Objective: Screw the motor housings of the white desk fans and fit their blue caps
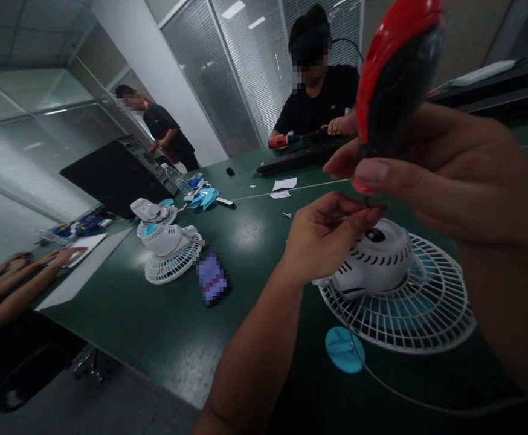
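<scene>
A red-and-black plastic screwdriver (395, 84) is held by the right hand (458, 163) (shaft (366, 200) by left hand (322, 234)); the white plastic fan (377, 269) seems unfinished.

A red-and-black screwdriver (397, 72) tilts slightly, tip down, above a white fan (393, 278) lying grille-down on the bench (164, 326), well apart from the bench's left corner.

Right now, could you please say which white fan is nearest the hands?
The fan beneath the raised screwdriver; the other two fans sit farther left.
</scene>
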`<state>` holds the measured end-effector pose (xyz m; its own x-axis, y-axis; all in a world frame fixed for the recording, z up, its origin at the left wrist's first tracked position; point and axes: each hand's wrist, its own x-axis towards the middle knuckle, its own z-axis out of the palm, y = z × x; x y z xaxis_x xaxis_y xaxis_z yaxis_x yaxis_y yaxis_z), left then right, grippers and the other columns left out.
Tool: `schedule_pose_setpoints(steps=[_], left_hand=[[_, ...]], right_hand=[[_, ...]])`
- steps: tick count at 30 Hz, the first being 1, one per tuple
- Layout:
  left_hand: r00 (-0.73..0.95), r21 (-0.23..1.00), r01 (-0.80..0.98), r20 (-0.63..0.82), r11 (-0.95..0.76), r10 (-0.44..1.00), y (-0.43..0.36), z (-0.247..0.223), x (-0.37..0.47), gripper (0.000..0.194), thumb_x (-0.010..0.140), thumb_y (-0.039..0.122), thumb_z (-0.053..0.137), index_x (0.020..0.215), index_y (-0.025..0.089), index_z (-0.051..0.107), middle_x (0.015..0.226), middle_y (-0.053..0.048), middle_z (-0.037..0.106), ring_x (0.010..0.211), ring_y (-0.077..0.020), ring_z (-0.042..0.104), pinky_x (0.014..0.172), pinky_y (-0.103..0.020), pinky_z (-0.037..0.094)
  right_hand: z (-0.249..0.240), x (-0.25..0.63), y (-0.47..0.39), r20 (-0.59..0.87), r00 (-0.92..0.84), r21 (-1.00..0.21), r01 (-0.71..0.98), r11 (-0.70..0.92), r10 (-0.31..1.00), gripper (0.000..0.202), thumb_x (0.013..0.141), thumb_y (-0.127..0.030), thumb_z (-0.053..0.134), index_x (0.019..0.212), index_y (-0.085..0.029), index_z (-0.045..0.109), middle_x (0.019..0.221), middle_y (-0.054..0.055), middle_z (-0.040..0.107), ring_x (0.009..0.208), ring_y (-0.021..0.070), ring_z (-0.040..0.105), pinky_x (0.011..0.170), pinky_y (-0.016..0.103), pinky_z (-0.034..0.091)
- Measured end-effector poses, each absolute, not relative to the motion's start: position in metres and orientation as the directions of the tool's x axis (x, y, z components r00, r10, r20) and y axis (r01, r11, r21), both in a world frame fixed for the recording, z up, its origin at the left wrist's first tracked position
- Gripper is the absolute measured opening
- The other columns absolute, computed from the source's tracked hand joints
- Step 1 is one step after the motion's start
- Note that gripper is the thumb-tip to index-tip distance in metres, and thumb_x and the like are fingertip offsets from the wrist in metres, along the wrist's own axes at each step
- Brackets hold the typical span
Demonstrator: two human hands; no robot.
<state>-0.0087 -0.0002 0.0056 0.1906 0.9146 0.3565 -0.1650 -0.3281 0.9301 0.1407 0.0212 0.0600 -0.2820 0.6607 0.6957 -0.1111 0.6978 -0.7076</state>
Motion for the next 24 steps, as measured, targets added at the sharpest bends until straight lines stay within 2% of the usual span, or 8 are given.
schedule_pose_setpoints(steps=[3,6,8,11,15,19,21,24], left_hand=[[0.195,0.938,-0.173,0.332,-0.301,0.923,-0.001,0.005,-0.009,0.025,0.083,0.039,0.083,0.084,0.019,0.068,0.095,-0.003,0.081,0.093,-0.0181,0.077,0.09,-0.034,0.061],[0.208,0.94,-0.142,0.335,-0.311,0.919,-0.002,0.007,-0.011,0.023,0.086,0.038,0.08,0.085,0.019,0.068,0.098,-0.005,0.082,0.103,-0.0212,0.077,0.094,-0.036,0.061],[0.227,0.943,-0.114,0.331,-0.312,0.916,-0.003,0.009,-0.013,0.023,0.088,0.039,0.078,0.085,0.018,0.068,0.1,-0.006,0.082,0.105,-0.022,0.077,0.094,-0.036,0.061],[0.267,0.949,-0.094,0.315,-0.301,0.911,-0.003,0.011,-0.016,0.026,0.089,0.042,0.077,0.086,0.018,0.068,0.102,-0.008,0.081,0.098,-0.0212,0.078,0.091,-0.035,0.061],[0.259,0.949,-0.102,0.314,-0.297,0.913,-0.003,0.007,-0.014,0.031,0.088,0.047,0.077,0.091,0.017,0.069,0.096,-0.007,0.08,0.092,-0.0201,0.077,0.088,-0.034,0.061],[0.179,0.948,-0.153,0.303,-0.278,0.936,-0.001,0.002,-0.008,0.037,0.078,0.047,0.087,0.087,0.019,0.064,0.093,-0.003,0.076,0.094,-0.0208,0.077,0.088,-0.034,0.061],[0.145,0.945,-0.168,0.305,-0.28,0.941,0.0,0.002,-0.006,0.039,0.076,0.046,0.089,0.082,0.019,0.06,0.086,-0.001,0.073,0.089,-0.0198,0.077,0.087,-0.034,0.061],[0.142,0.95,-0.155,0.292,-0.27,0.946,0.001,0.004,-0.004,0.036,0.08,0.041,0.086,0.079,0.019,0.058,0.08,0.001,0.07,0.084,-0.018,0.075,0.085,-0.035,0.06]], right_hand=[[0.063,0.147,0.021,0.633,-0.346,-0.772,-0.207,0.602,0.692,0.039,0.079,-0.049,0.085,0.111,-0.027,0.077,0.116,-0.003,0.076,0.107,0.0187,0.076,0.086,0.028,0.066],[0.064,0.15,0.024,0.595,-0.373,-0.804,-0.283,0.523,0.712,0.035,0.077,-0.043,0.087,0.109,-0.029,0.079,0.119,-0.003,0.076,0.111,0.0213,0.076,0.092,0.031,0.067],[0.064,0.151,0.025,0.614,-0.385,-0.789,-0.264,0.555,0.689,0.031,0.082,-0.04,0.084,0.11,-0.029,0.079,0.115,-0.003,0.078,0.107,0.019,0.077,0.094,0.03,0.067],[0.064,0.15,0.025,0.671,-0.37,-0.723,-0.134,0.677,0.643,0.03,0.087,-0.038,0.079,0.115,-0.027,0.076,0.109,-0.005,0.079,0.1,0.0122,0.077,0.088,0.024,0.066],[0.063,0.145,0.024,0.723,-0.251,-0.664,0.0,0.747,0.643,0.039,0.074,-0.038,0.087,0.109,-0.026,0.074,0.104,-0.013,0.079,0.093,0.0078,0.076,0.082,0.021,0.061],[0.06,0.139,0.024,0.715,-0.178,-0.696,-0.093,0.712,0.676,0.039,0.064,-0.033,0.094,0.097,-0.024,0.075,0.097,-0.011,0.079,0.082,0.0071,0.076,0.077,0.019,0.065],[0.059,0.137,0.025,0.722,-0.154,-0.69,-0.083,0.719,0.675,0.036,0.064,-0.032,0.095,0.094,-0.025,0.076,0.093,-0.009,0.078,0.079,0.006,0.074,0.073,0.016,0.064],[0.057,0.136,0.025,0.719,-0.158,-0.687,-0.016,0.726,0.677,0.036,0.068,-0.035,0.093,0.098,-0.025,0.076,0.097,-0.007,0.077,0.083,0.0062,0.073,0.075,0.016,0.063]])
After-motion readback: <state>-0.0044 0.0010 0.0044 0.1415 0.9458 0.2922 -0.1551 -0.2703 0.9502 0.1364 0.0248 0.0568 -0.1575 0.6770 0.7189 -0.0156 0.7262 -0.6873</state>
